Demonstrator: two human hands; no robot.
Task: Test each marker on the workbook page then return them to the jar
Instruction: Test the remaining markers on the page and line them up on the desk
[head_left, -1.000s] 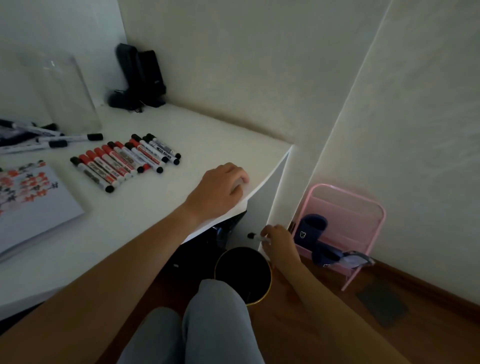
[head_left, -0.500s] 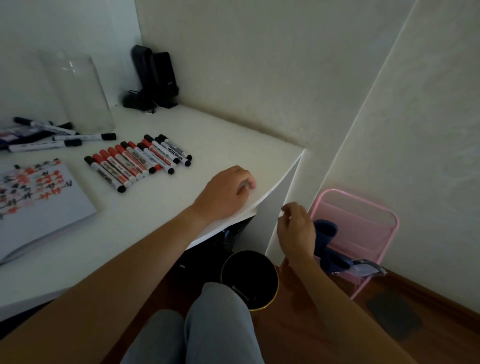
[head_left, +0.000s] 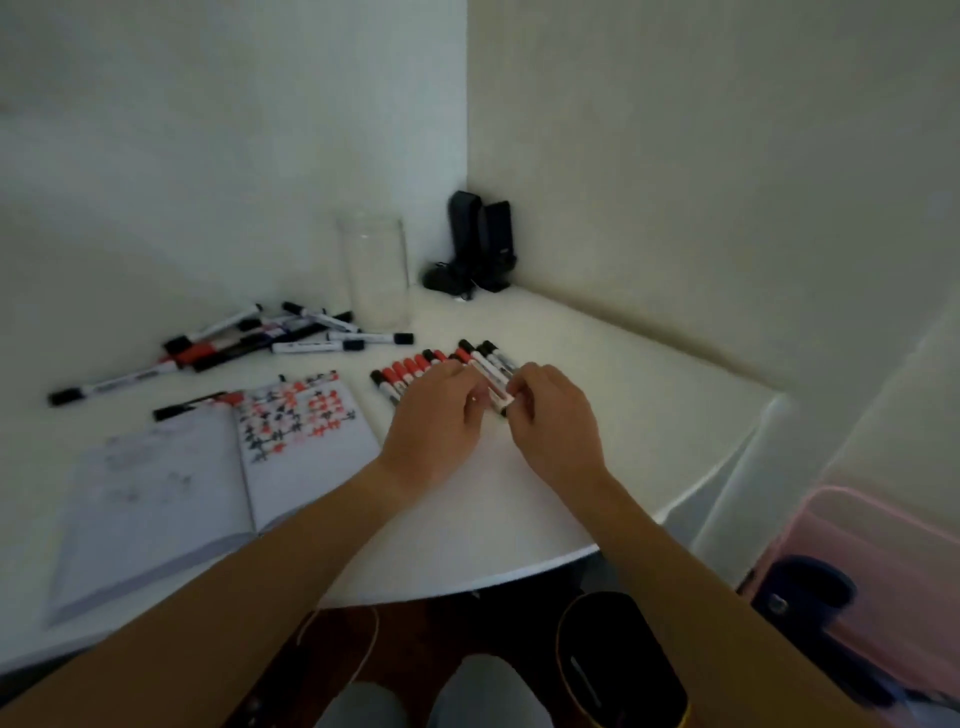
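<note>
Nearest the camera, below the desk (head_left: 519, 530) edge, sits a dark bin (head_left: 618, 670) on the floor beside the person's knees. Above it, both hands meet at the near end of a neat row of markers (head_left: 415, 370): the left hand (head_left: 436, 421) and the right hand (head_left: 553, 421) have their fingers curled on one white-barrelled marker (head_left: 493, 387), pinching it between them, though blur hides whether its cap is on.

To the left lies the open workbook (head_left: 218, 467), its right page already crowded with red and black test marks. Beyond it a loose heap of markers (head_left: 249, 338) sprawls across the desk, with one more lying at the workbook's top edge.

Farther back stands the glass jar (head_left: 375, 270), upright and, as far as can be seen, holding nothing. Black speakers (head_left: 480, 244) occupy the corner.

So testing looks well under way, perhaps mostly done, judging by the marks; returning markers to the jar has not begun, and every marker remains out on the desk.
</note>
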